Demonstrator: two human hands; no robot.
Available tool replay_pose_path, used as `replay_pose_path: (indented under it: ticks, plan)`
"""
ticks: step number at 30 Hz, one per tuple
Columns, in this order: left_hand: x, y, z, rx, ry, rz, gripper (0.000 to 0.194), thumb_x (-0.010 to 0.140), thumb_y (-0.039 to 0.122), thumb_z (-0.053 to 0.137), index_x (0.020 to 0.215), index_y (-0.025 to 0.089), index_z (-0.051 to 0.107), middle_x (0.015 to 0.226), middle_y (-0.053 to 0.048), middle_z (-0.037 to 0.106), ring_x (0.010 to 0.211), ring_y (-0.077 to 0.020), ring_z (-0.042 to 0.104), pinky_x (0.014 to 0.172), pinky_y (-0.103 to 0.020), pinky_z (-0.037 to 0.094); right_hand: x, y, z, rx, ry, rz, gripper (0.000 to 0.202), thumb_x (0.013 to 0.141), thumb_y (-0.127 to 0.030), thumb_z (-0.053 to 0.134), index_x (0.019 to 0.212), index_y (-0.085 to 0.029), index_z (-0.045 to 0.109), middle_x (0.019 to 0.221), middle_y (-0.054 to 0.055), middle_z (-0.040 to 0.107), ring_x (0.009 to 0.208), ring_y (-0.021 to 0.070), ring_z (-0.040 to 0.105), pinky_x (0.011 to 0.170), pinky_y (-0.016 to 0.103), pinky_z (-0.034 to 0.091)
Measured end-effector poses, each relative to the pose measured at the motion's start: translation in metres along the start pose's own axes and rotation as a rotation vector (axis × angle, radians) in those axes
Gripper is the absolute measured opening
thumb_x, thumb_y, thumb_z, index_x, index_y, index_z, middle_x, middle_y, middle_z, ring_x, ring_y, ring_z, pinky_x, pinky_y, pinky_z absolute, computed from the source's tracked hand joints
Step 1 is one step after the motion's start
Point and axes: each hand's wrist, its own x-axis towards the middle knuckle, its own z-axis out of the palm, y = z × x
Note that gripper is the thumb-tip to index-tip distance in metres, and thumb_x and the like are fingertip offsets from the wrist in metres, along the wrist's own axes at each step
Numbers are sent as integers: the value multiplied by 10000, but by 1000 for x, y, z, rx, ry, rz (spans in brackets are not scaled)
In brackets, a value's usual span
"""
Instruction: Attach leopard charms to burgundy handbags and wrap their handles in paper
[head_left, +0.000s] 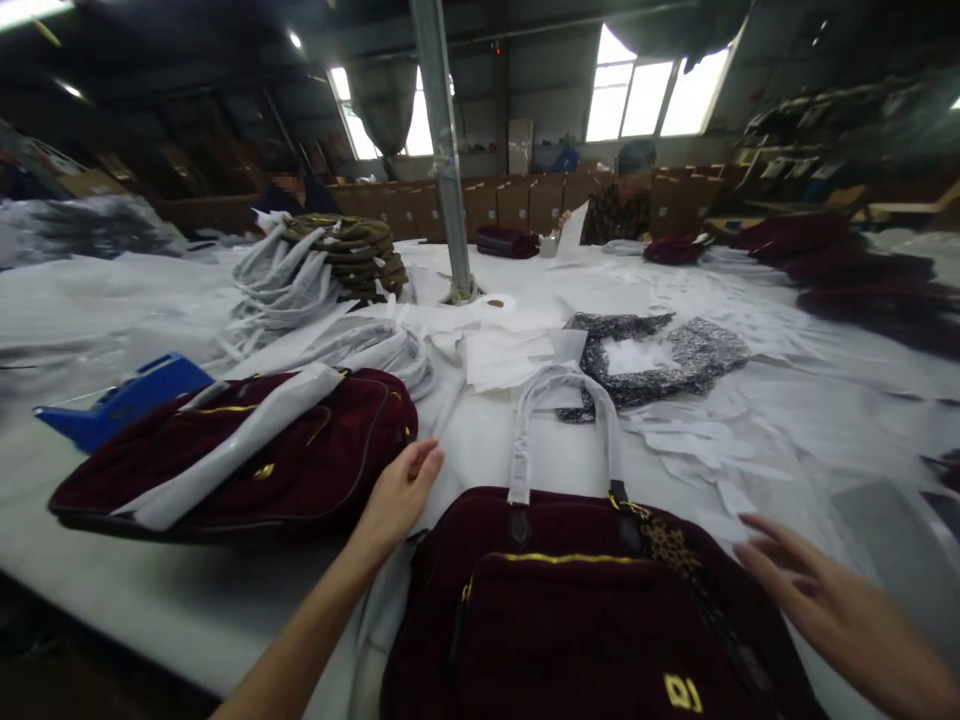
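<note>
In front of me a maroon handbag lies with its front pocket's gold zip and gold letter badge facing up. Its handle is wrapped in white paper and stands up; a patterned charm hangs at the handle's right base. My left hand is between this bag and a second maroon handbag, fingers curled together close to that bag's right end; what they hold, if anything, is hidden. My right hand, fingers apart, hovers by the first bag's right side, near white paper strips.
A blue tool-like object lies behind the left bag. Stacked olive bags with wrapped handles stand farther back. A metal post rises from the table. Black-and-white sheeting and white sheets lie ahead. Two people sit across the table.
</note>
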Motion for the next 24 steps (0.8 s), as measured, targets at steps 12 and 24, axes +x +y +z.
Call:
replay_pose_path:
  ticks: [12,24]
  plan:
    - [-149,-16,26,-674,115,-362,921,586,393,742,1353,181,279,1079,-120,644,994,-277,607,901,-413,466,-69,3,43,139,37,130,906,669,-673,495,1374,-149,271,1293,155,495,1154,317,492,968,424,412]
    - [-214,-36,36,81,402,-139,527,723,505,552,1140,186,510,899,-65,628,759,-212,618,742,-352,505,-98,30,40,-296,193,-47,680,793,-582,390,1303,-132,392,952,160,602,836,333,607,764,478,480]
